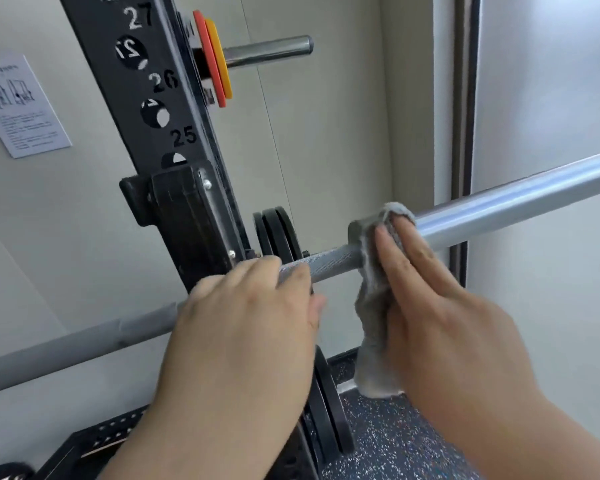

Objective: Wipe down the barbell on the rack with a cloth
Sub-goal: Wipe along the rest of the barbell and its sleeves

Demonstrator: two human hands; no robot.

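A silver barbell (506, 206) runs from lower left to upper right across the black rack upright (160, 133). Its knurled shaft (329, 261) passes in front of the rack, and its thicker sleeve reaches right. My left hand (243, 327) curls over the knurled shaft beside the rack's J-hook (184, 202). My right hand (440, 306) presses a grey cloth (374, 306) around the bar at the sleeve collar, fingers wrapped over the cloth. The cloth's loose end hangs below the bar.
Black weight plates (278, 233) hang on a peg behind the bar, with more (326, 403) stored lower down. Orange and yellow plates (215, 57) sit on an upper chrome peg (271, 50). A notice sheet (18, 105) is on the left wall. Speckled floor (395, 445) lies below.
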